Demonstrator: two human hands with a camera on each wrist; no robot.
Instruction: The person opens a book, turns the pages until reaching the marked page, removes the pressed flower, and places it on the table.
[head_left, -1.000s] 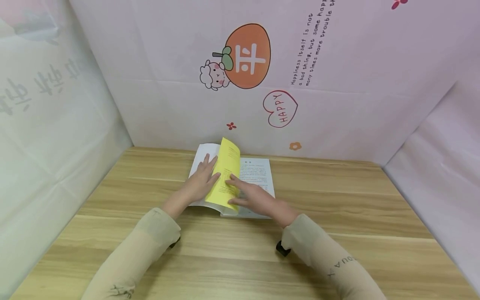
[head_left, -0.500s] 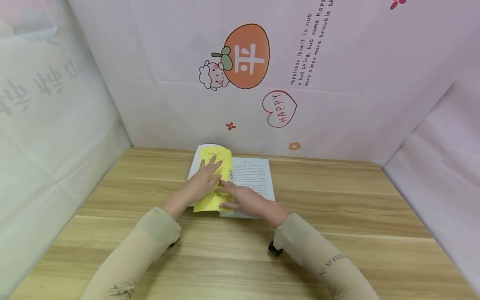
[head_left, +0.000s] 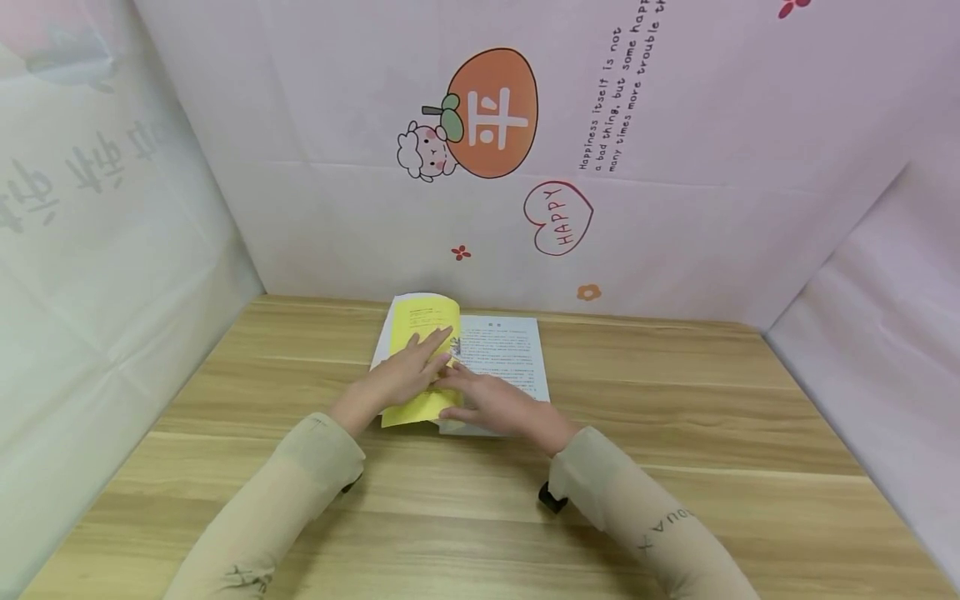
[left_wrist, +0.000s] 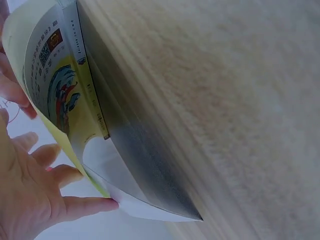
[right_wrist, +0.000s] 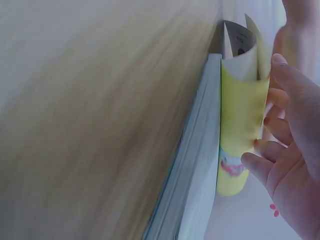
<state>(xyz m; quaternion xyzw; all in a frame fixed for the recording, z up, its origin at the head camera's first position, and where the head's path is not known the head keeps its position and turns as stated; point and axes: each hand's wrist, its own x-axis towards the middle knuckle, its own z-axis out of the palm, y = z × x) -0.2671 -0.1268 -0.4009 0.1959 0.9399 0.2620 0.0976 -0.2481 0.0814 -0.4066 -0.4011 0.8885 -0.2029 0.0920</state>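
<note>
An open paperback book (head_left: pixel 504 346) lies on the wooden table near the back wall. Its yellow page (head_left: pixel 420 315) is turned over to the left and bows upward on top of a white leaf (head_left: pixel 381 340). My left hand (head_left: pixel 403 375) rests on the yellow page with fingers extended; in the left wrist view its thumb touches the page's lower edge. From the right, my right hand (head_left: pixel 491 400) reaches over the book's middle, its loosely bent fingertips at the yellow page near the spine. The fingertips of both hands meet or overlap there.
The wooden table (head_left: pixel 637 517) runs out around the book on all sides. A printed white cloth wall (head_left: pixel 337 225) stands directly behind the book, with further cloth walls at left and right. Black bands (head_left: pixel 552 498) show under the sleeves.
The yellow page, upright a second ago, has gone over to the left and down. My right hand followed it leftward. My left hand moved onto the page, then slid slightly nearer.
</note>
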